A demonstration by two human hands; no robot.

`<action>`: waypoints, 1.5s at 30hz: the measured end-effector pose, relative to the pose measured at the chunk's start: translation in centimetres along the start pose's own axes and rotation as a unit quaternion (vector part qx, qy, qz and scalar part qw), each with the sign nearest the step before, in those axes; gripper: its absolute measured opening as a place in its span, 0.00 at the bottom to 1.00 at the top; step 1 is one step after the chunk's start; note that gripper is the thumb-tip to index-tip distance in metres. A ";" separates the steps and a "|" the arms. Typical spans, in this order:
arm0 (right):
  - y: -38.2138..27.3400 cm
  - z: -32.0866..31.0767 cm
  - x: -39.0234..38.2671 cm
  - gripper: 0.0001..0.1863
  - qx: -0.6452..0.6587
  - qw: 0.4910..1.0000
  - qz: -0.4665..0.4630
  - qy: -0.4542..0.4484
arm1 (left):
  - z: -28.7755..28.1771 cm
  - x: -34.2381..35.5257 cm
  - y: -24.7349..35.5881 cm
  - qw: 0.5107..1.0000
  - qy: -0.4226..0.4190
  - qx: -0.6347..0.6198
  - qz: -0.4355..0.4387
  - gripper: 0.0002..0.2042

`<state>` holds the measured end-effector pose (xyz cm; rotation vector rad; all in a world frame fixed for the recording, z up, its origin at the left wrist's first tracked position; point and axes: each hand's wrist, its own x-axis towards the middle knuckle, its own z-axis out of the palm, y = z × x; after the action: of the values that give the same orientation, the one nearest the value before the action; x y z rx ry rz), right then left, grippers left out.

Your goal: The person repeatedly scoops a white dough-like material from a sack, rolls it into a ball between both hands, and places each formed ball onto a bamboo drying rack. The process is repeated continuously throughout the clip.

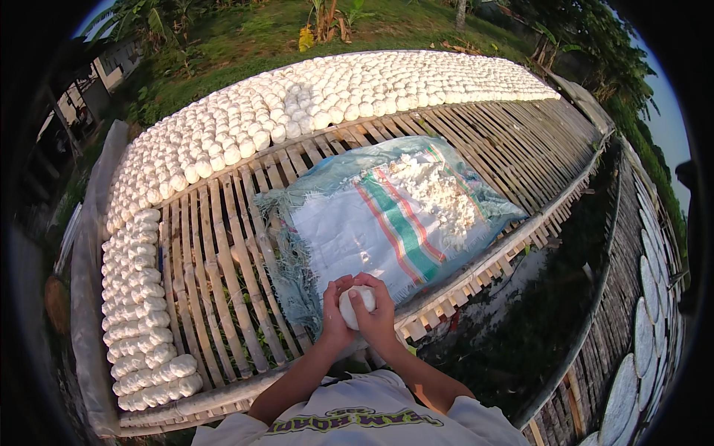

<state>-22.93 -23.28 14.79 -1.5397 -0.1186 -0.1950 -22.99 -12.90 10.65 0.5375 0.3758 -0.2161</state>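
Observation:
Both my hands are cupped around a white ball of moist-looking crumbly stuff (358, 305), just above the near edge of a slatted bamboo rack. My left hand (335, 312) wraps its left side, and my right hand (381, 312) closes over the right side with the thumb across the front. Beyond them a white woven sack (335, 230) with green and red stripes lies spread over blue netting (349, 160). On its far right part sits a loose heap of white crumbly lumps (442, 197).
Rows of white lumps (245, 123) cover the rack's far side and run down its left end. The bamboo slats (216, 275) have gaps between them. At right, a second rack carries several flat grey-white discs (621, 394). Grass and trees lie behind.

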 end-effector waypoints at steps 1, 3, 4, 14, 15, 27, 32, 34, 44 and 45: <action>-0.3 -0.3 -0.2 0.20 -0.022 0.998 -0.050 -0.018 | 0.3 -0.1 0.5 1.000 -0.013 0.008 -0.007 0.28; -0.6 -0.8 -0.1 0.24 -0.056 0.984 -0.139 -0.092 | 0.8 -0.2 2.3 0.996 -0.056 -0.004 -0.073 0.27; -0.5 -1.3 0.1 0.25 -0.069 0.978 -0.164 -0.109 | 0.9 -0.2 3.3 0.987 -0.085 -0.024 -0.133 0.27; 1.0 -0.7 1.2 0.30 -0.100 0.987 -0.084 -0.095 | 1.0 -0.9 1.3 0.999 0.003 0.004 -0.048 0.28; 0.6 -0.8 1.0 0.30 -0.132 0.973 -0.143 -0.127 | 0.7 -1.0 1.7 0.996 0.000 -0.013 -0.092 0.27; 0.0 1.0 1.1 0.15 -0.114 0.983 -0.124 -0.077 | -2.1 0.1 0.9 0.995 0.014 -0.040 -0.091 0.28; -0.5 0.2 2.3 0.09 -0.097 0.964 -0.175 -0.176 | -3.6 0.6 1.9 0.991 -0.023 0.023 -0.130 0.30; 0.0 0.7 2.3 0.10 -0.061 0.975 -0.088 -0.196 | -3.1 0.1 1.6 0.991 0.011 -0.056 -0.123 0.31; -0.6 0.9 0.4 0.17 -0.192 0.927 -0.301 -0.115 | -3.8 0.2 3.1 0.981 -0.105 -0.087 -0.138 0.18; -0.9 0.7 0.7 0.17 -0.224 0.906 -0.337 -0.122 | -4.0 0.4 3.2 0.984 -0.083 -0.079 -0.140 0.17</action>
<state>-22.43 -22.68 15.87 -1.9286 -0.8649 -0.6095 -22.82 -8.11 8.75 0.3065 0.3024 -0.4944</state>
